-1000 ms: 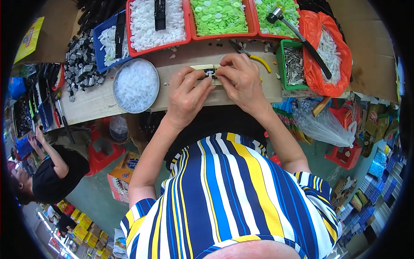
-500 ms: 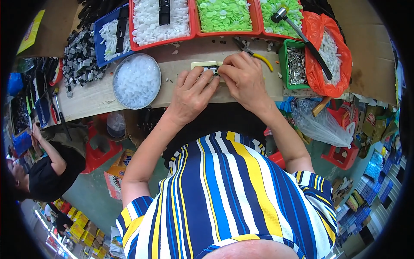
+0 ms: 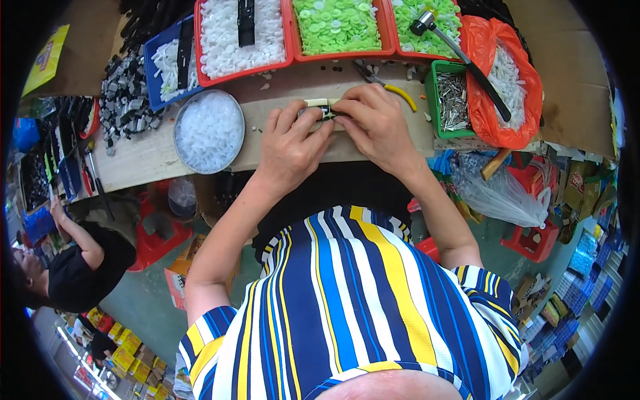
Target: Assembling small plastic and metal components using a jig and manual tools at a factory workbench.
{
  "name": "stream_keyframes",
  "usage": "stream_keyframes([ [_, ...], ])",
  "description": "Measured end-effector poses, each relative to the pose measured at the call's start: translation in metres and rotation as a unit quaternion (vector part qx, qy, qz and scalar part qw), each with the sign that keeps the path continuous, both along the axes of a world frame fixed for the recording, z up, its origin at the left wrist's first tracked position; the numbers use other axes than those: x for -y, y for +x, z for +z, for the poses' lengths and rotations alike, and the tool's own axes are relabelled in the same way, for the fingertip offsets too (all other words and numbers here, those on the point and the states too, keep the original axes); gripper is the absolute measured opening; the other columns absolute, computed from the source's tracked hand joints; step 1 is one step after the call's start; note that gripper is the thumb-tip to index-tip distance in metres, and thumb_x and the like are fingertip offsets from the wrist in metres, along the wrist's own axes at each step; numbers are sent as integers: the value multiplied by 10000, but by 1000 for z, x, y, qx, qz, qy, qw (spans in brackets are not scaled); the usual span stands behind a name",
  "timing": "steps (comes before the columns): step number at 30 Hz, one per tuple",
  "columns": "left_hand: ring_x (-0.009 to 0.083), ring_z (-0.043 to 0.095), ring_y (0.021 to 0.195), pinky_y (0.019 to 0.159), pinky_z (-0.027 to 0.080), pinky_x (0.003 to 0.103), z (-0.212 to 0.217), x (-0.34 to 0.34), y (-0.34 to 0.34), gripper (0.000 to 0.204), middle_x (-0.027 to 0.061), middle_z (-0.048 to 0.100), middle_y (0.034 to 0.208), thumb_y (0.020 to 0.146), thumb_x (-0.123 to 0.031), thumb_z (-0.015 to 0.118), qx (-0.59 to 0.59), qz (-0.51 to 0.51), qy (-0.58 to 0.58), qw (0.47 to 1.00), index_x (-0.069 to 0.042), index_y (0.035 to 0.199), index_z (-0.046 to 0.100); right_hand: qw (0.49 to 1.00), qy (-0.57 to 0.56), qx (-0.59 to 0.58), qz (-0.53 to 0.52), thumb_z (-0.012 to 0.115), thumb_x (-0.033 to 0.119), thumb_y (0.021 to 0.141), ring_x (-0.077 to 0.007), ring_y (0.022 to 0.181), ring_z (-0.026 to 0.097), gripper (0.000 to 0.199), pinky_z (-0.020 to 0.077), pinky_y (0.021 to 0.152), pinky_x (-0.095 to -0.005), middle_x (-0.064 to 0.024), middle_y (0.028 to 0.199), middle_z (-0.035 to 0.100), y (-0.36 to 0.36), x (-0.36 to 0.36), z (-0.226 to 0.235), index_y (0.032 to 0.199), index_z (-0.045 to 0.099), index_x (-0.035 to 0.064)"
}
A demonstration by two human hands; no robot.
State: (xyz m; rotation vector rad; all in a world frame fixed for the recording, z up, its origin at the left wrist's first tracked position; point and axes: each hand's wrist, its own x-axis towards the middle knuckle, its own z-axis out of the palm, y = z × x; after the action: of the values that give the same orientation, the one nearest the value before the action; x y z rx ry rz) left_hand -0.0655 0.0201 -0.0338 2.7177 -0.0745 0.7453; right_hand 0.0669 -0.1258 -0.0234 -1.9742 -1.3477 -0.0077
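Head view, entries running left to right.

1. Co-worker in a black top point(image 3: 80, 267), sitting at the far left below the bench, well apart from the work.
2. Pile of small black and grey parts point(image 3: 123, 100), lying at the left end of the wooden bench point(image 3: 147, 157).
3. Blue tray point(image 3: 170, 60) and round metal bowl point(image 3: 209, 131), both holding white pieces; the bowl is sitting just left of the hands.
4. Red tray of white pieces point(image 3: 241, 40), with a black strip lying on top.
5. Left hand point(image 3: 290, 143), pressing thumb and fingertips onto the left end of the small part.
6. Small black-and-cream part point(image 3: 322, 110), lying on the bench edge directly ahead of the person, between both hands; its long axis is running left to right. Both hands are meeting on it, equally near.
7. Right hand point(image 3: 377, 123), curling over the right end of the part, fingers closing on it.
8. Red tray of green caps point(image 3: 337, 25), sitting behind the hands.
9. Pliers with yellow handle point(image 3: 390, 87), lying just beyond the right hand.
10. Green box of metal pins point(image 3: 453, 100).
11. Hammer point(image 3: 460, 57), resting across an orange bag point(image 3: 503, 87) of white pieces.
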Motion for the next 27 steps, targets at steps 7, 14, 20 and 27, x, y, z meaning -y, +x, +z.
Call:
stream_keyframes([
  [7, 318, 569, 1048, 848, 455, 431, 9, -10, 5, 251, 82, 618, 1006, 722, -94, 780, 20, -36, -85, 996, -59, 958, 702, 976, -23, 33, -212, 696, 43, 825, -343, 884, 629, 149, 502, 749, -418, -156, 958, 619, 48, 71, 22, 964, 665, -1],
  [14, 323, 563, 1020, 860, 468, 436, 28, -15, 73, 260, 88, 638, 944, 728, -81, 769, 47, -58, -108, 991, -40, 973, 694, 948, -135, 79, -279, 693, 69, 816, -339, 886, 619, 124, 491, 742, -444, -147, 904, 600, 67, 110, 10, 929, 685, 19],
  [20, 319, 568, 939, 810, 494, 423, 34, -22, 159, 141, 110, 667, 909, 745, -97, 754, 89, -66, -105, 988, -31, 869, 737, 953, -118, 44, -276, 696, 60, 809, -330, 862, 620, 74, 485, 723, -439, -129, 857, 610, 75, 108, 10, 871, 688, 21],
  [27, 315, 574, 968, 830, 496, 418, 29, -24, 229, 108, 111, 654, 884, 742, -73, 718, 61, -65, 9, 996, -54, 841, 755, 964, -42, -8, -264, 697, 43, 805, -327, 845, 638, 79, 491, 724, -426, -133, 851, 639, 77, 114, 9, 876, 694, 9],
])
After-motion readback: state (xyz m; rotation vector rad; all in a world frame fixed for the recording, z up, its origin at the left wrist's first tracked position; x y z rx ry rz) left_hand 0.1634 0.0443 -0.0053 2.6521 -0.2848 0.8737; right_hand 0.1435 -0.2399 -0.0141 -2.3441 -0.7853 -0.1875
